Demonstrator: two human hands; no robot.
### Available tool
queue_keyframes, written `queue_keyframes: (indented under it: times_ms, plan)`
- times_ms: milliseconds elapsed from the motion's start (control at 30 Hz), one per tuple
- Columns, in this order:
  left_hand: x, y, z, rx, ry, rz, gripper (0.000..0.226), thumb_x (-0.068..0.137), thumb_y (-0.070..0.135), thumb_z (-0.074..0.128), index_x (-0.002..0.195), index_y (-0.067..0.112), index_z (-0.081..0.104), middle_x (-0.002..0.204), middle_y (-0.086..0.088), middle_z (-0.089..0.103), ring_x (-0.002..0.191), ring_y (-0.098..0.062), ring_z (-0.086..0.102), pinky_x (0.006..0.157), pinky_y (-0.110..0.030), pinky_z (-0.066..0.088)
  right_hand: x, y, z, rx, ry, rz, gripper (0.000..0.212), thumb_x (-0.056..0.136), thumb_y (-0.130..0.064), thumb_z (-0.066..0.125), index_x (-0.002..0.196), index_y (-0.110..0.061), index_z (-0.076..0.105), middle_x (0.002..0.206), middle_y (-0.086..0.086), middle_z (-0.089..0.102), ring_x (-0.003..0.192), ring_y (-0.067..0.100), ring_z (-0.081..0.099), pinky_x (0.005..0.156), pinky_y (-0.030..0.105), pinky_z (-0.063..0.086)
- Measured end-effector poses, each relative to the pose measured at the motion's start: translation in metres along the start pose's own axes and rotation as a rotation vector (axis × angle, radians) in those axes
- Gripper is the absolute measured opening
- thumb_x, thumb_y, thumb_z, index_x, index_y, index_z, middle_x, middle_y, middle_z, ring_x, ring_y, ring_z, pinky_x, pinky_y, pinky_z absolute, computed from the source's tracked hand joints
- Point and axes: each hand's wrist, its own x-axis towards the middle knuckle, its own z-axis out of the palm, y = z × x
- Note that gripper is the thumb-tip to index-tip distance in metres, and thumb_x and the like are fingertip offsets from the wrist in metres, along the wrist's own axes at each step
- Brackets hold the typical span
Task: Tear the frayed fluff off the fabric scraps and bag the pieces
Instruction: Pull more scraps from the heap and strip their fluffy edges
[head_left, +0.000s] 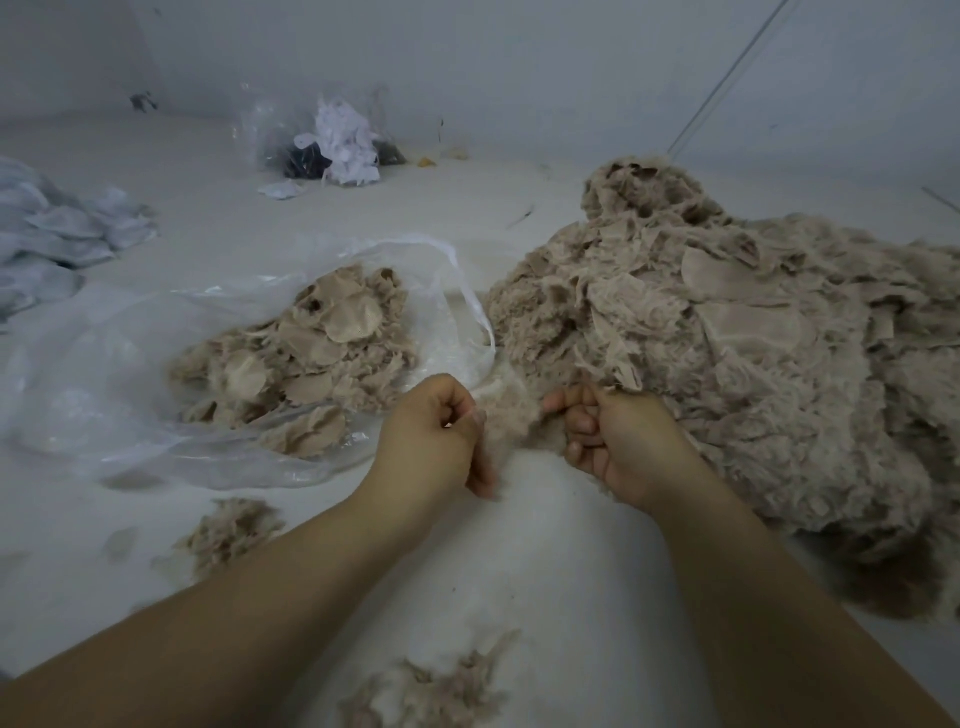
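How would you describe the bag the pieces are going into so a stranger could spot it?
Start at the big beige scrap heap on the right, then look left past both hands. There lies a clear plastic bag, mouth open toward the heap, with beige pieces inside. The far bag by the wall holds white and dark scraps instead.
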Motion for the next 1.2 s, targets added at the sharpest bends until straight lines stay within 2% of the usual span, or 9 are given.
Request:
queue_keyframes:
  times_ms: [133,233,333,433,533,667,800,933,1200]
  plan:
    - [-0.003,-0.003,-0.005,0.05,0.087,0.022,0.023,0.098,-0.002,0.05,0.076,0.005,0.052,0.056,-0.02,0.062,0.045,-0.027,0.061,0.044,-0.033,0.053,-0.001,0.001,0.001,-0.047,0.001,-0.024,0.048,0.102,-0.039,0.045,0.074,-0.005,0.063,0.043,-0.005,0.034,0.041,0.007,0.028,0.04,0.018,0.037]
    - [-0.002,0.001,0.002,0.187,0.117,0.202,0.021,0.094,0.0,0.058,0.076,0.011,0.058,0.069,-0.013,0.065,0.064,-0.025,0.066,0.064,-0.039,0.06,-0.006,0.001,0.0,-0.222,-0.106,-0.076,0.048,0.085,-0.053,0.061,0.064,-0.01,0.069,0.046,-0.004,0.036,0.045,0.008,0.04,0.044,0.018,0.04]
    - [-0.007,0.005,0.008,0.531,0.035,0.564,0.017,0.085,-0.005,0.065,0.075,0.009,0.066,0.079,-0.003,0.059,0.072,-0.012,0.056,0.07,-0.02,0.047,-0.01,0.002,0.0,-0.279,-0.207,-0.106,0.044,0.064,-0.062,0.067,0.059,-0.018,0.072,0.047,-0.006,0.041,0.049,0.005,0.047,0.047,0.017,0.04]
    - [-0.016,0.001,0.015,0.637,-0.092,0.675,0.011,0.084,-0.003,0.065,0.078,0.003,0.073,0.084,-0.007,0.058,0.071,-0.01,0.051,0.066,-0.016,0.043,-0.01,0.003,-0.002,-0.287,-0.289,-0.132,0.032,0.076,-0.046,0.072,0.062,-0.018,0.068,0.049,-0.005,0.052,0.047,0.004,0.048,0.047,0.017,0.039]
    - [-0.019,-0.001,0.013,0.582,-0.001,0.608,0.015,0.087,0.01,0.07,0.072,0.01,0.073,0.074,0.0,0.061,0.064,-0.004,0.051,0.062,-0.009,0.038,-0.006,0.005,-0.005,-0.311,-0.258,-0.131,0.028,0.093,-0.017,0.063,0.066,-0.013,0.064,0.051,-0.004,0.058,0.046,0.004,0.05,0.045,0.016,0.041]
    - [-0.007,0.003,0.008,0.392,0.166,0.269,0.014,0.088,0.024,0.07,0.079,0.015,0.066,0.07,0.004,0.061,0.055,-0.006,0.053,0.049,-0.013,0.038,-0.005,0.006,-0.007,-0.251,-0.291,-0.112,0.026,0.094,-0.017,0.06,0.069,-0.012,0.065,0.055,-0.003,0.06,0.048,0.004,0.052,0.044,0.015,0.041]
    - [0.005,0.01,0.005,0.162,-0.175,-0.026,0.04,0.084,0.032,0.076,0.12,0.025,0.06,0.098,0.003,0.062,0.043,-0.01,0.054,0.037,-0.021,0.038,-0.006,0.007,-0.007,-0.328,-0.335,-0.152,0.03,0.068,-0.033,0.076,0.075,-0.006,0.066,0.062,0.005,0.058,0.052,0.008,0.05,0.048,0.017,0.043]
    - [0.012,0.012,0.009,0.11,-0.252,-0.004,0.009,0.092,0.018,0.069,0.087,0.011,0.072,0.063,-0.004,0.065,0.041,-0.015,0.05,0.036,-0.021,0.041,-0.006,0.007,-0.011,-0.392,-0.367,-0.162,0.013,0.079,-0.016,0.077,0.067,-0.017,0.073,0.062,0.002,0.064,0.056,0.007,0.057,0.052,0.017,0.047]
    - [0.017,0.004,0.009,0.017,-0.081,-0.095,0.029,0.097,0.025,0.061,0.072,0.01,0.057,0.052,-0.005,0.053,0.037,-0.013,0.048,0.037,-0.023,0.04,-0.003,0.007,-0.01,-0.334,-0.314,-0.113,0.018,0.085,-0.009,0.072,0.067,-0.013,0.072,0.067,0.004,0.067,0.055,0.006,0.059,0.052,0.017,0.051]
